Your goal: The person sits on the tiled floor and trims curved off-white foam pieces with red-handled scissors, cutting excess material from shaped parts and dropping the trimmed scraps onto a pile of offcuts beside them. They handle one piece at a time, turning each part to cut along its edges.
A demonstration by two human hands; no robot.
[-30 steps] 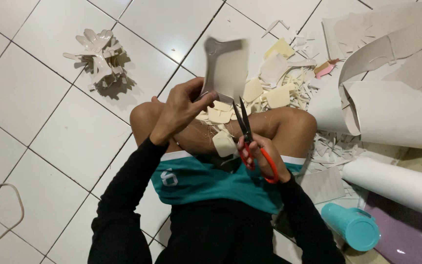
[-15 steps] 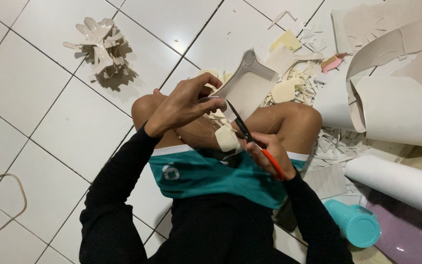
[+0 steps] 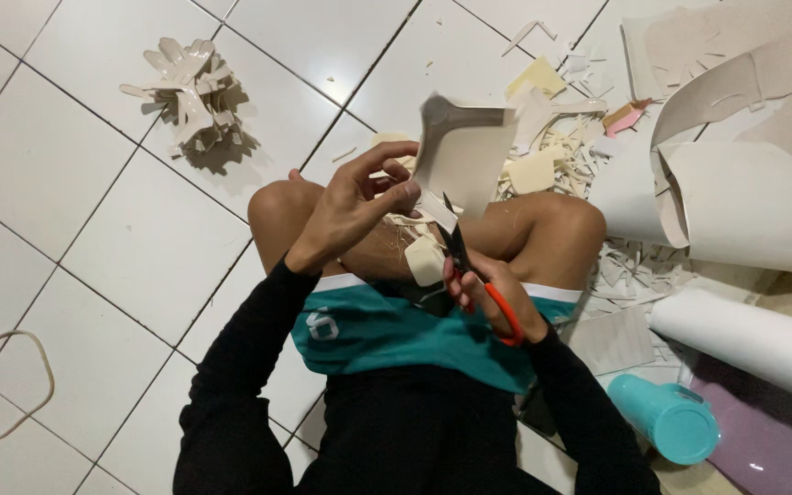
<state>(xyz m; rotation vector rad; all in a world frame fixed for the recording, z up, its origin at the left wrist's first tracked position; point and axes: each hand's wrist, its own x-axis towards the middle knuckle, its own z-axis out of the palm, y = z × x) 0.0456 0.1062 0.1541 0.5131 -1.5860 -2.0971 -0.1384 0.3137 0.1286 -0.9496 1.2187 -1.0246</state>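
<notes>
I sit cross-legged on a white tiled floor. My left hand (image 3: 355, 206) pinches the lower edge of a beige sheet piece (image 3: 465, 156) and holds it upright above my knees. My right hand (image 3: 497, 298) grips orange-handled scissors (image 3: 478, 275), whose dark blades point up into the bottom of that piece. A small beige offcut (image 3: 425, 259) lies on my lap just left of the scissors.
A pile of cut hand-shaped beige pieces (image 3: 190, 87) lies far left. Scraps (image 3: 543, 165) litter the floor beyond my knees. Large curled sheets (image 3: 744, 192), a white roll (image 3: 753, 339) and a teal bottle (image 3: 666, 417) are at right. A cord loop (image 3: 11, 385) lies at left.
The beige piece has been turned in my left hand, from tilted flat to upright. The scissors stay under it, blades at its lower edge.
</notes>
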